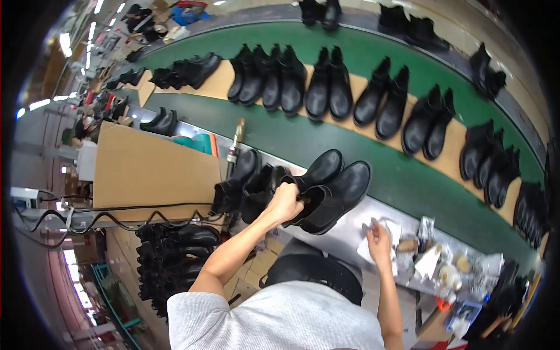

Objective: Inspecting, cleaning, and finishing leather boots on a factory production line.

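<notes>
My left hand (pixel 285 203) is closed around the shafts of a pair of black ankle boots, the left boot (pixel 322 169) and the right boot (pixel 348 185), held side by side with toes pointing away over the bench edge. Close to that hand on the left stand more black boots (pixel 244 169). My right hand (pixel 378 238) is over the metal ledge, beside white paper (pixel 391 230). Its fingers are curled together; whatever they may hold is too small to make out.
Pairs of black boots (pixel 328 93) line brown cardboard on a green belt (pixel 280 129). A cardboard panel (pixel 154 169), a brush (pixel 238 134) and a coiled cable (pixel 116 223) are at left. Jars and crumpled wrappers (pixel 449 271) crowd the right ledge. A rack of boots (pixel 175 251) stands low left.
</notes>
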Tool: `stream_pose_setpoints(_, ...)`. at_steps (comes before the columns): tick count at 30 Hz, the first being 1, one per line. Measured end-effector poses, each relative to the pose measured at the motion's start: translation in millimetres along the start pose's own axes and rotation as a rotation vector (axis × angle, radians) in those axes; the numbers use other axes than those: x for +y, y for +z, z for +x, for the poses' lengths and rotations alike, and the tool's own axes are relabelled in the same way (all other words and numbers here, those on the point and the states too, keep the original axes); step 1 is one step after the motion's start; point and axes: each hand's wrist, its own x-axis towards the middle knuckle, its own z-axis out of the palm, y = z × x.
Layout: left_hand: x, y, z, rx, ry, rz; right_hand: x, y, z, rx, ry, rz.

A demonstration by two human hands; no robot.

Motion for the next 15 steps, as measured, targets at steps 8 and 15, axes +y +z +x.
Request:
stream_pose_setpoints(8, -28.9, -224.9, 102.6, 0.813, 0.018, 0.076, -48.1, 42.3, 15.7, -0.121, 0.095, -0.689)
stream_pose_setpoints(15, -184.0, -388.9, 281.5, 0.883, -0.336, 0.588, -37.8, 59.5, 15.2, -0.193, 0.201, -0.743)
